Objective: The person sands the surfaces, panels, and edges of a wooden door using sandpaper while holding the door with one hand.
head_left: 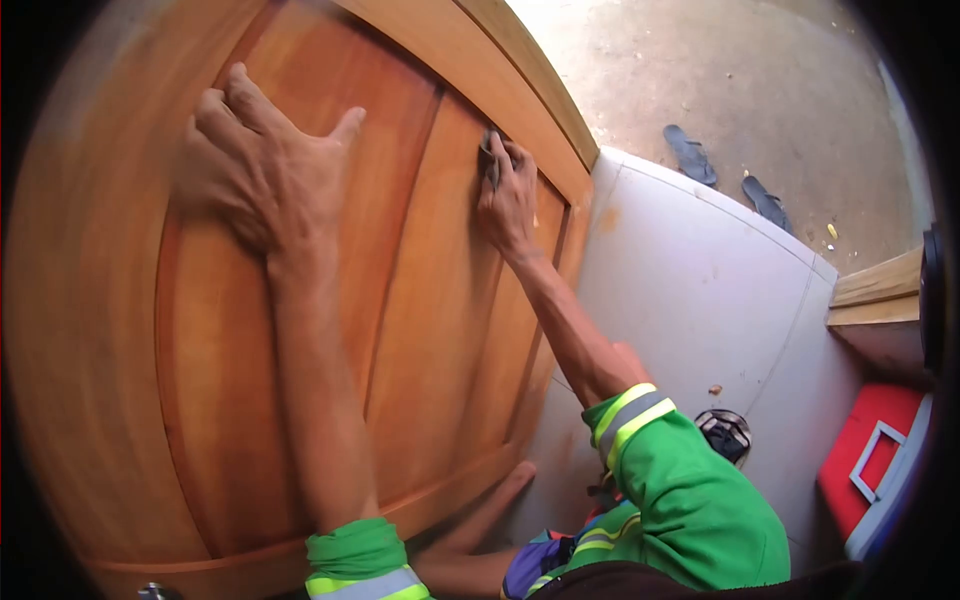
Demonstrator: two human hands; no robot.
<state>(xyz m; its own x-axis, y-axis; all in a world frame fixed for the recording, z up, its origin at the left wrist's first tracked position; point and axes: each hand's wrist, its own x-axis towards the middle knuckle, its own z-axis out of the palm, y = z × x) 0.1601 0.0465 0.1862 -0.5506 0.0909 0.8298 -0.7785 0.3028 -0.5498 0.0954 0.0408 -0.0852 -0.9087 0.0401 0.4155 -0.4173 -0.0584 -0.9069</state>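
A brown wooden panel door (430, 290) fills the left and middle of the head view. My left hand (270, 170) lies against its upper part, fingers spread and thumb apart, with nothing in it; its outer edge is blurred. Farther right, my right hand (508, 195) is closed on a small dark folded sheet (489, 160) that looks like sandpaper. That hand is at the groove where a recessed panel meets the frame. Most of the sheet is hidden by the fingers. Both arms wear green sleeves with reflective bands.
Pale floor tiles (690, 290) lie right of the door. Dark flip-flops (690, 155) rest on the concrete floor beyond. A red box (868, 440) with a light handle stands at lower right, below a wooden frame end (878, 290). A dark round object (724, 435) sits by my right sleeve.
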